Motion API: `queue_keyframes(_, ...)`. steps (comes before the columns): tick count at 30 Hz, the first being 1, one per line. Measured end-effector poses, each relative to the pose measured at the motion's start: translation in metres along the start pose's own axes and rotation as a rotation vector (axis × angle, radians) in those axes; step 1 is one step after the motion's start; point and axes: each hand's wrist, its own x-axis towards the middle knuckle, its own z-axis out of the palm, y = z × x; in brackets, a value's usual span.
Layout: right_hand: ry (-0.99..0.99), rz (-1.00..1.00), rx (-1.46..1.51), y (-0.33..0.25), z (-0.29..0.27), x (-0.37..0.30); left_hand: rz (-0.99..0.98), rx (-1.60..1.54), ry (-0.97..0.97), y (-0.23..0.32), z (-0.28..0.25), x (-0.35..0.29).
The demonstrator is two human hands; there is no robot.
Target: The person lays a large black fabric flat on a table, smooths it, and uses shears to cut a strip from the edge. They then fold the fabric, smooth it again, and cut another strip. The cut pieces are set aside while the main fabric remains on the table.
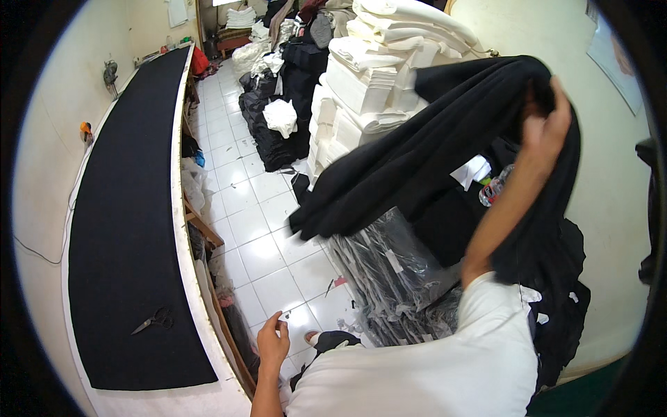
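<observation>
High on the right, my right hand point(545, 125) is closed on a length of black cloth point(417, 156). The cloth streams out to the left through the air, blurred at its edges, and part of it hangs down behind my arm. Low at the centre, my left hand point(273, 340) hangs over the tiled floor with fingers apart and nothing in it. To its left, a long table point(186, 278) carries a flat black fabric sheet point(132, 208). Black-handled scissors point(153, 322) lie on that sheet near its closer end.
Plastic-wrapped dark bundles point(389, 267) are stacked to the right of the tiled aisle point(253, 247). Beyond them rise folded white fabric stacks point(354, 83) and black bundles point(264, 115). A clear bottle point(495, 186) shows past my right arm. More black fabric point(563, 306) is heaped at right.
</observation>
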Motion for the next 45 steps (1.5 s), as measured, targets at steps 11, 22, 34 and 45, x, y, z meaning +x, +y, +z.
queue_keyframes(11,0.513,-0.074,-0.504,0.074,-0.167,0.226,-0.371,0.083,-0.226,-0.062,0.055,-0.059)
queue_keyframes(22,-0.228,-0.297,-1.558,0.371,-0.196,0.158,-0.811,-0.066,0.384,-0.092,0.039,-0.243)
queue_keyframes(34,-2.108,0.67,0.231,0.128,-0.038,-0.878,-0.936,-0.262,0.766,-0.049,0.085,-0.352)
queue_keyframes(45,-2.083,0.17,-0.577,-0.091,0.057,-1.08,-1.339,-0.359,1.456,-0.073,0.144,-0.548)
